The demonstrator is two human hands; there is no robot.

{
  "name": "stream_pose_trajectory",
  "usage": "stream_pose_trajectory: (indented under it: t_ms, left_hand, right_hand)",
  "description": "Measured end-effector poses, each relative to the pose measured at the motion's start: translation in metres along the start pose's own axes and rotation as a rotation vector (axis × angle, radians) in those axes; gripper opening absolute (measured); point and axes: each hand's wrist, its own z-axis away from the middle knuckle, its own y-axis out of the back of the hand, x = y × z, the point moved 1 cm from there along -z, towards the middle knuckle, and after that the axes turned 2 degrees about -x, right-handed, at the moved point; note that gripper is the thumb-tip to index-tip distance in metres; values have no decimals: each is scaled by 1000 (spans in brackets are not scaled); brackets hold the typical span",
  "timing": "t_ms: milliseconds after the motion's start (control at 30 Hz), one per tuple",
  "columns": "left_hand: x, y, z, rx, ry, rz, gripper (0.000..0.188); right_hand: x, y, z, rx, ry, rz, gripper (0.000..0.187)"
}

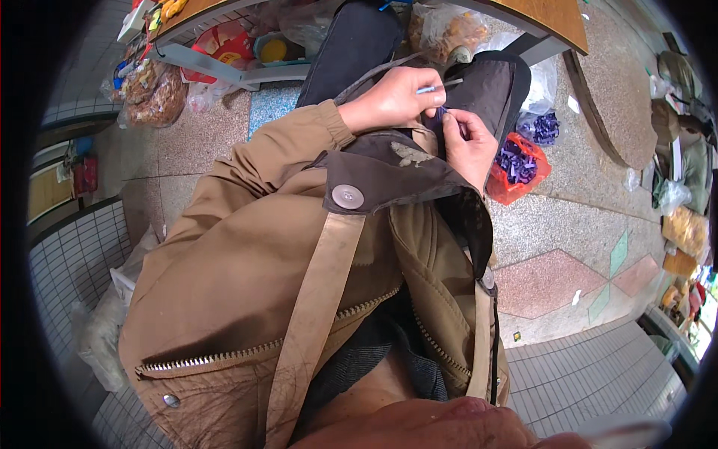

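Note:
Over my lap, my left hand (400, 93) is closed on a slim tool (426, 90) with a light blue part; a thin dark metallic end sticks out to the right of the fingers. The tool's exact kind is too small to make out. Just below and to the right, my right hand (470, 146) pinches a small purple piece (440, 112) between thumb and finger. The two hands nearly meet at that piece. Beneath them spreads a dark apron (404, 168) with a pale worn patch, hung from tan straps.
On the floor right of my knees sits a red plastic bag (516, 161) of purple pieces, with a clear bag (540, 127) of similar pieces behind it. A wooden-topped table (542, 22) stands ahead. Filled bags (153, 93) lie at far left.

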Motion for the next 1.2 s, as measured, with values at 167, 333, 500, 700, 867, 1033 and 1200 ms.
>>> stream_pose_trajectory:
  t_ms: [167, 333, 500, 700, 867, 1033, 1200]
  left_hand:
    - [-7, 4, 0, -23, 129, 455, 16]
    - [-8, 10, 2, 16, 309, 815, 19]
    - [-1, 12, 7, 67, 73, 23, 29]
    - [3, 2, 9, 75, -137, -394, 30]
    - [1, 0, 8, 74, -134, -385, 27]
    - [2, 1, 8, 66, -141, -362, 24]
    - [-3, 2, 7, 67, -93, -243, 24]
  right_hand:
    - [-1, 0, 0, -26, -62, -61, 8]
    - [6, 10, -4, -37, -210, -366, 7]
    - [8, 16, -6, -129, -426, -776, 3]
    - [8, 15, -7, -156, -466, -891, 4]
    - [9, 12, -6, -168, -457, -876, 3]
    - [5, 10, -5, -157, -437, -835, 2]
    - [8, 7, -4, -128, -407, -846, 3]
